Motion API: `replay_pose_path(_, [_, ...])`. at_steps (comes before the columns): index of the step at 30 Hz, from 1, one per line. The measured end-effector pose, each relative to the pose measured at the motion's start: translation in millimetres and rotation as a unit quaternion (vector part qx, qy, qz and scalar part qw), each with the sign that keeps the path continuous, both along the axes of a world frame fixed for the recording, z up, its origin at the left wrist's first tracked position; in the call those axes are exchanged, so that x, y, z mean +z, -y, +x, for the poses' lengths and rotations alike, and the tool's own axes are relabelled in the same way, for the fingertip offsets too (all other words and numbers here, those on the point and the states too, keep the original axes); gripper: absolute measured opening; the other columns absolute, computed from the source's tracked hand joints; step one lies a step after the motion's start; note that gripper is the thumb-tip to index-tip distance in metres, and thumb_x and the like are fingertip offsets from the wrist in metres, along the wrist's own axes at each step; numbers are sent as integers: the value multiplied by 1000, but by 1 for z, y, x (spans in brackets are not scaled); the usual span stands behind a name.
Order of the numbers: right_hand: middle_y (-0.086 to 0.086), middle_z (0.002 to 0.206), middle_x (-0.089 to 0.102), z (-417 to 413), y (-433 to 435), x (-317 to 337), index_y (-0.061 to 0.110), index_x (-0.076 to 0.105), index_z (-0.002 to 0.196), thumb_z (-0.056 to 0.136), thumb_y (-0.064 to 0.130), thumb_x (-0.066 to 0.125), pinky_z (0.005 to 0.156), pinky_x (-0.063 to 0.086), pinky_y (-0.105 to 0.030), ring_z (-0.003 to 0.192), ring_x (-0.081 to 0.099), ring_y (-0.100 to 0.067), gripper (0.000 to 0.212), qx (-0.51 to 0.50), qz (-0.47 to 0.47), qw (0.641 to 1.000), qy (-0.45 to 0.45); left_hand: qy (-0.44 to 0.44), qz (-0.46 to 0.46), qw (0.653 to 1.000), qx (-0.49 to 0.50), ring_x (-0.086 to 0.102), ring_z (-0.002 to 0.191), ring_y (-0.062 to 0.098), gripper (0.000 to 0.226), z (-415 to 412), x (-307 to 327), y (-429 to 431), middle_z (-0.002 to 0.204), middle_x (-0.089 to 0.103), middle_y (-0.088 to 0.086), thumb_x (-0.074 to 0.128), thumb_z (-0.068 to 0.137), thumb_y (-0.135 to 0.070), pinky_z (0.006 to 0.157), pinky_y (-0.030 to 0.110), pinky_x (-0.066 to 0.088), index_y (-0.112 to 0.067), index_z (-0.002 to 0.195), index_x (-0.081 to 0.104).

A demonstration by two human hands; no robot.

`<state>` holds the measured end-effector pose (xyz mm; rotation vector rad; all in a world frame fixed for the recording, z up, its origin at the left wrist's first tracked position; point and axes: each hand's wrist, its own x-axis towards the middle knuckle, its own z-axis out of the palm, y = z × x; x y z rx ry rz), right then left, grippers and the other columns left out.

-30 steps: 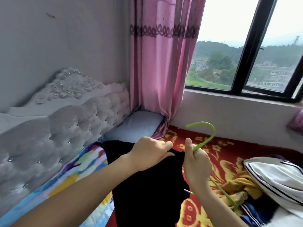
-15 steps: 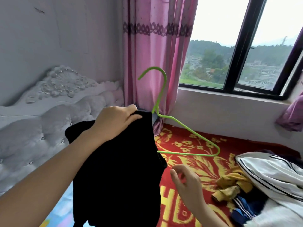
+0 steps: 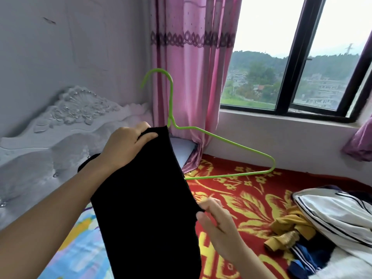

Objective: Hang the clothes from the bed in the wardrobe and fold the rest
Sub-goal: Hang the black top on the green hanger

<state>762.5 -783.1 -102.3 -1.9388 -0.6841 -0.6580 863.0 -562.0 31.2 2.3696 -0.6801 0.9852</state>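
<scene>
A black garment (image 3: 145, 208) hangs in the air over the bed, draped on the left half of a green wire hanger (image 3: 221, 140) whose hook points up. My left hand (image 3: 124, 146) grips the garment's top edge at the hanger's neck. Lower down, my right hand (image 3: 217, 224) pinches the garment's right edge between thumb and fingers. The hanger's right arm sticks out bare toward the window. A pile of other clothes lies on the bed at the right: a white striped garment (image 3: 338, 216), a yellow one (image 3: 289, 228) and a blue one (image 3: 302, 262).
A red and yellow blanket (image 3: 241, 198) covers the bed. A white padded headboard (image 3: 50, 137) stands on the left. A pink curtain (image 3: 187, 67) hangs in the corner beside the window (image 3: 302, 57). A pale blue pillow (image 3: 181, 150) lies by the curtain.
The garment and hanger rose from the bed into the air. My right hand let go of the hanger, dropped, and now pinches the garment's right edge.
</scene>
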Motion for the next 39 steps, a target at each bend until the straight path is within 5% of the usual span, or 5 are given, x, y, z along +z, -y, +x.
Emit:
replay_pose_path(5, [12,66,54,-39,54,51,24,42,90,102,34,26,63,33,-17,63,42,-2,23,-105,-299,934,163,41,49,998,-21,64,69,39,50,3,-12,-40,71,64,25,40,84,-65,60,33,36,-19,93,59])
replay_pose_path(14, [5,59,50,-80,74,97,15,44,87,90,11,48,47,34,-16,56,37,-8,7,-97,-340,897,267,185,147,969,-74,56,36,29,45,23,-33,-74,46,52,17,14,101,-48,34,34,41,-16,85,41])
replay_pose_path(23, [15,53,50,-24,31,139,11,59,97,83,31,65,56,33,-5,52,47,0,25,-129,-93,987,28,230,101,966,-54,61,42,29,41,3,-30,-19,58,63,17,15,102,-42,39,26,43,-14,91,43])
replay_pose_path(31, [6,65,40,24,18,144,20,48,61,92,45,50,66,32,-31,65,42,-11,40,-135,-388,905,-109,136,55,988,-38,60,58,19,67,-26,-31,-26,64,67,7,15,97,-55,52,26,39,-16,78,65])
replay_pose_path(39, [5,84,51,44,28,135,8,66,65,88,15,62,78,37,-30,81,50,-14,24,-159,-227,954,-116,63,-8,998,3,63,52,34,89,-18,-60,-54,61,65,17,8,91,-67,52,39,48,-4,81,69])
